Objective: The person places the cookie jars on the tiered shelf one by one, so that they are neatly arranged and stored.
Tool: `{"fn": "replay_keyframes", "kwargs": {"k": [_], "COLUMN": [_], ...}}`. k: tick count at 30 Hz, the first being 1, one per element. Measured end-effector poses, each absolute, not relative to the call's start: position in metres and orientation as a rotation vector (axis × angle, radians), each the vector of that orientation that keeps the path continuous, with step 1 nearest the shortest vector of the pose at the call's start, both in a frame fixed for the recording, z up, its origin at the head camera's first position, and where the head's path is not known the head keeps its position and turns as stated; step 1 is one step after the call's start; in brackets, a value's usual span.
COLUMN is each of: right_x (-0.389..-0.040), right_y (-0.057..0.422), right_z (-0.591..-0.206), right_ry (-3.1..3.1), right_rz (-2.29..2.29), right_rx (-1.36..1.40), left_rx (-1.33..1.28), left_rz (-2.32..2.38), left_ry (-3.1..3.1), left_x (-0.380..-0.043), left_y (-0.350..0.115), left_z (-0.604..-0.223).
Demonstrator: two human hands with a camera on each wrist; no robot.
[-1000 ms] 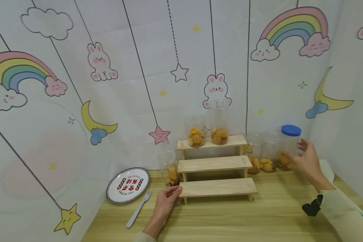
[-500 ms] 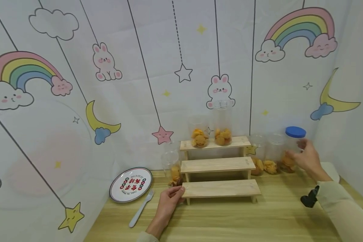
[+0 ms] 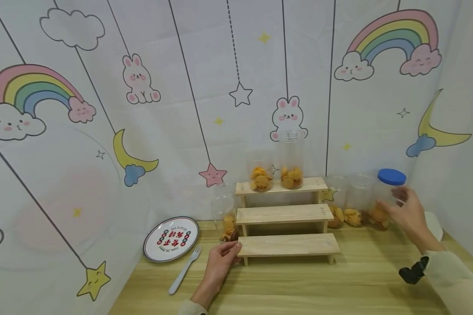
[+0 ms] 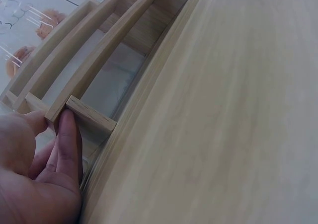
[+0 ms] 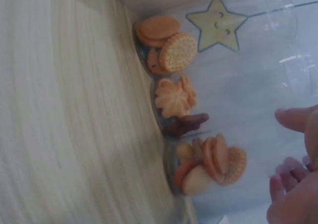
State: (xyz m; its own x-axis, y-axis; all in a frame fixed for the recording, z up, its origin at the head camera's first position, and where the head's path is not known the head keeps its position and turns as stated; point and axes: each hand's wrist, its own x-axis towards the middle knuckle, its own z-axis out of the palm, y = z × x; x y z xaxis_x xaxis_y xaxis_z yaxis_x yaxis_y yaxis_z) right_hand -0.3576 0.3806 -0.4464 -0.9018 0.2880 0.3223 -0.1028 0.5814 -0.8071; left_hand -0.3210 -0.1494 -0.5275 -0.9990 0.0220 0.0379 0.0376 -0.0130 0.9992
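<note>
My left hand (image 3: 218,264) pinches the left end of the lowest step of a three-step wooden display stand (image 3: 287,245). In the left wrist view, the thumb lies on one face of the board and a finger (image 4: 67,134) presses under it. At the right, my right hand (image 3: 411,214) grips a clear jar (image 3: 383,192) of cookies with a blue lid (image 3: 391,176). The thumb (image 5: 295,118) is on one side of it in the right wrist view. Cookies (image 5: 218,159) lie in its bottom, and the lid is outside that view.
Two clear cookie jars, a left one (image 3: 336,197) and a right one (image 3: 358,197), stand right of the stand. Another two, a short jar (image 3: 261,175) and a tall jar (image 3: 291,159), are on its top step. At left are clear jars (image 3: 224,214), a plate (image 3: 171,239) and a fork (image 3: 185,271).
My right hand and the blue-lidded jar have shifted right and slightly toward me, away from the neighbouring jars. My left hand stays at the stand's end. The head view has turned slightly left.
</note>
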Motion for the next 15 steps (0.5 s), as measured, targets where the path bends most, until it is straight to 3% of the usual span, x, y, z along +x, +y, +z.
{"fn": "replay_keyframes", "kwargs": {"k": [15], "right_x": [-0.299], "right_y": [0.341], "right_z": [-0.442], "right_ry": [-2.128], "right_rz": [1.278], "right_rx": [-0.068], "left_rx": [-0.056], "left_rz": [-2.231], "left_ry": [-2.195], "left_x": [-0.322], "left_y": [-0.15], "left_z": [-0.527]}}
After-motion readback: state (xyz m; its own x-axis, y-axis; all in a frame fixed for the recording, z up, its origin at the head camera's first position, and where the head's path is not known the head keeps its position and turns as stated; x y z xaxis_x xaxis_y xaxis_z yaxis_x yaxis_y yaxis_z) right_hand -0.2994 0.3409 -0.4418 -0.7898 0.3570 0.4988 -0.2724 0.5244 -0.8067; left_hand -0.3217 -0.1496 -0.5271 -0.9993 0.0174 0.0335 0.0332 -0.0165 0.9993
